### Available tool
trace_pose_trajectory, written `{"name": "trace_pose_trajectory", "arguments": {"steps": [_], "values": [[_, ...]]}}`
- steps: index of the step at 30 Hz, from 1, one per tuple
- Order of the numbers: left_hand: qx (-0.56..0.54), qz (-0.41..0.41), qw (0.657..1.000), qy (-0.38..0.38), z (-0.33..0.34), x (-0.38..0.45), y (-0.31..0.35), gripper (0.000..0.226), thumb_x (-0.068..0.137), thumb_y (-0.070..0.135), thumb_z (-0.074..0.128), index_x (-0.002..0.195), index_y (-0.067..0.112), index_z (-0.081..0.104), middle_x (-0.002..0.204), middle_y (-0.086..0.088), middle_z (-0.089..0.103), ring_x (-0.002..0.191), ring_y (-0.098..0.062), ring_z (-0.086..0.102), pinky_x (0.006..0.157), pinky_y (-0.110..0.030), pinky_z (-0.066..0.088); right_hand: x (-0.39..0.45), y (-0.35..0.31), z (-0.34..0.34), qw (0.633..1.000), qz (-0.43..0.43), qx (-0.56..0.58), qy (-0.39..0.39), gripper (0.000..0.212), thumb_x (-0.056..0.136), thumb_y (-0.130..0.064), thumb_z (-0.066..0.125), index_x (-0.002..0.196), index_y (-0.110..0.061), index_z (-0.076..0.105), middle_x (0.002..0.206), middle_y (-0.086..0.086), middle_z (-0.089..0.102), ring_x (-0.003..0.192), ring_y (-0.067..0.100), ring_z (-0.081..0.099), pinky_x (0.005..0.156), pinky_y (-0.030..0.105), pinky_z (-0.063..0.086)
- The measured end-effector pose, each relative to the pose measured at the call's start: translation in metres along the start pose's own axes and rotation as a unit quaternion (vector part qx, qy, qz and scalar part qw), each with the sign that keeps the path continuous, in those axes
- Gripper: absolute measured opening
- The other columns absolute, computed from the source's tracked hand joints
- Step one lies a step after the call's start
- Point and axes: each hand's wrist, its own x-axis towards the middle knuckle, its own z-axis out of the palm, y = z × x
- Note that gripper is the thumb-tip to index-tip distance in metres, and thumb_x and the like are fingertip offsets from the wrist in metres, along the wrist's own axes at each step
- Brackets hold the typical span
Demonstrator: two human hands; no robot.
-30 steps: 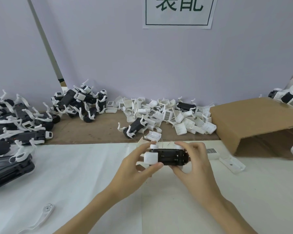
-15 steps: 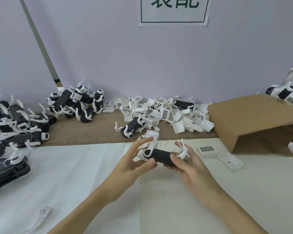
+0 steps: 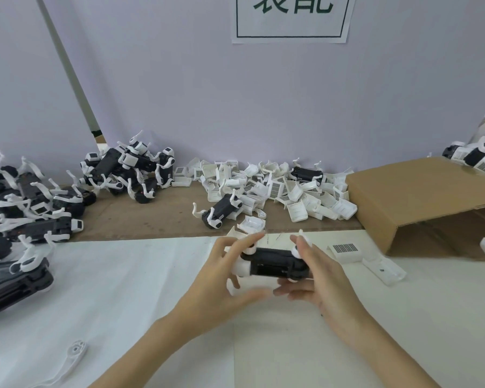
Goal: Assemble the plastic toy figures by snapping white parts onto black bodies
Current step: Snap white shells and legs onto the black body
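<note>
both hands hold one toy figure [image 3: 277, 264] just above the bench [image 3: 123, 289]: left hand [image 3: 224, 278] pinches its white end, right hand [image 3: 319, 273] curls round the other. it looks light and stiff; the thin white arms may snap, so take the black body.

A cardboard box [image 3: 420, 203] lies open at right; a cropped paper sign [image 3: 290, 19], seemingly taped, above.
</note>
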Motion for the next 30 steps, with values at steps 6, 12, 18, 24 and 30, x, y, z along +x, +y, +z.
{"name": "trace_pose_trajectory", "arguments": {"steps": [6,12,18,24,30], "values": [[0.16,0.1,0.98,0.065,-0.006,-0.001,0.0,0.071,0.084,0.048,0.084,0.146,0.041,0.049,0.111,0.023,0.051,0.08,-0.005,0.054,0.067,-0.025,0.053,-0.006,-0.003,-0.005,0.988,0.006,-0.149,0.028,0.055,0.086,-0.085,0.04,0.096,-0.04,0.07,0.065,0.02,0.071,0.053,0.038,0.071,0.04,0.024,0.038],[0.01,0.01,0.995,0.098,-0.008,-0.001,0.002,0.058,0.069,0.047,0.093,0.119,0.035,0.067,0.128,0.007,0.046,0.121,-0.015,0.054,0.098,-0.017,0.045,-0.001,0.005,-0.015,0.948,-0.147,-0.281,0.013,0.045,0.095,-0.07,0.041,0.135,-0.056,0.056,0.113,-0.014,0.067,0.098,-0.003,0.067,0.076,0.017,0.052],[-0.225,-0.084,0.968,0.071,-0.006,0.002,0.015,0.055,0.075,0.038,0.087,0.126,0.032,0.068,0.118,0.008,0.074,0.11,-0.012,0.07,0.088,-0.016,0.052,0.001,0.012,-0.006,0.97,-0.13,-0.194,-0.069,0.055,0.092,-0.043,0.059,0.146,-0.039,0.05,0.13,-0.015,0.07,0.113,0.004,0.067,0.093,0.018,0.051],[-0.215,-0.065,0.968,0.113,0.007,-0.002,0.042,0.046,0.085,0.053,0.076,0.129,0.043,0.067,0.096,0.003,0.076,0.081,-0.019,0.073,0.058,-0.032,0.059,0.001,0.019,0.01,0.999,-0.037,-0.02,-0.033,0.04,0.113,-0.028,0.032,0.133,-0.018,0.065,0.122,0.009,0.074,0.099,0.033,0.074,0.086,0.041,0.058],[-0.279,-0.084,0.95,0.109,0.006,0.003,0.05,0.04,0.097,0.054,0.062,0.116,0.023,0.078,0.105,-0.004,0.077,0.091,-0.022,0.075,0.075,-0.027,0.06,0.005,0.013,-0.003,0.997,-0.012,0.065,-0.047,0.041,0.11,-0.029,0.037,0.139,-0.011,0.061,0.133,0.017,0.068,0.119,0.054,0.059,0.11,0.058,0.047]]}}
